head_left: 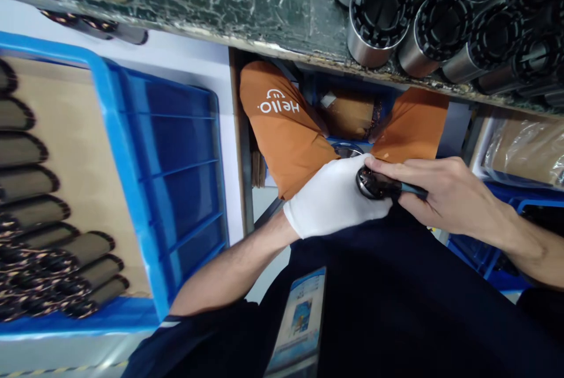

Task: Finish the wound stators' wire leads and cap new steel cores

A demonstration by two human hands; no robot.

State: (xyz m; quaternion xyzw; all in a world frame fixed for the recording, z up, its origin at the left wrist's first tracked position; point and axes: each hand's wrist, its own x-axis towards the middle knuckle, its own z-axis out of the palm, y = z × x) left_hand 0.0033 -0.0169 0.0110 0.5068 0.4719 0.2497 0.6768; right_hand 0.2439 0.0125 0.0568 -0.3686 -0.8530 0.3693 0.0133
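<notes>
My left hand (335,198), in a white glove, is wrapped round a motor stator (366,183). Only the stator's round, dark slotted end shows, with bits of copper colour inside; the glove hides its body. My bare right hand (453,193) grips a slim dark tool (413,190) with a grey-blue part, its working end against the stator's open end. The tool's exact kind cannot be made out. Both hands are close together, in front of my dark shirt and above my orange-clad lap.
Metal cylinders with black slotted ends (379,19) stand on the worn green bench (264,2) ahead. A blue crate (118,131) at left holds several stators with copper windings (88,248). At right are a plastic-wrapped box (529,151) and blue crates (473,254).
</notes>
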